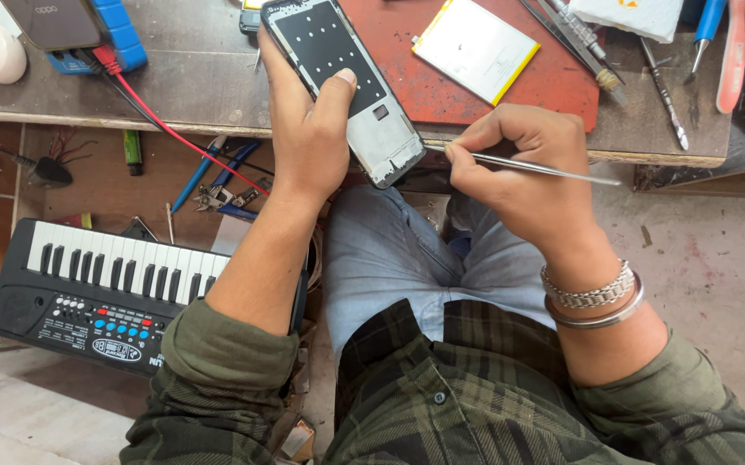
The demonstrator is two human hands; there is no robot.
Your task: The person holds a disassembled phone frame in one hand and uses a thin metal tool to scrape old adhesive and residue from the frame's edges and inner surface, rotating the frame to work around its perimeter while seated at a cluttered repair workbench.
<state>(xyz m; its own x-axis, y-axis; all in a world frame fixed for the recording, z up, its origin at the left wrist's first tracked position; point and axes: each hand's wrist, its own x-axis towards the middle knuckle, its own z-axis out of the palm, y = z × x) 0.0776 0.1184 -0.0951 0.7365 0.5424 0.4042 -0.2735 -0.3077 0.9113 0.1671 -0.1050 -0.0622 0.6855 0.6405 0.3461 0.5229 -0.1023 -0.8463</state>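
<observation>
Currently the left hand (304,129) is clamped round an opened phone frame (342,86), back cover off, black inner plate facing up, thumb pressed on the plate near mid-body; the phone sits upper centre of the frame, tilted, its lower end hanging past the front edge of the desk (200,82). Right hand (519,168) is closed in a pinch on a thin metal pry tool (523,165), held almost level, its tip just beside the phone's lower right corner; contact can't be confirmed. Two metal bracelets (592,301) on that wrist. On the desk: red work mat (553,82) upper centre-right with a flat white battery (474,47) edged in yellow lying on it, well apart from the phone. Tweezers and screwdrivers (661,82) along the upper right. Upper left: a second phone (49,21) resting on a blue device (123,34), red and black leads (161,125) running off it down past the desk edge. Below the desk, lower left: small black toy keyboard (101,288), with pliers (226,194) near its top edge. Jeans and a green plaid shirt fill bottom centre.
</observation>
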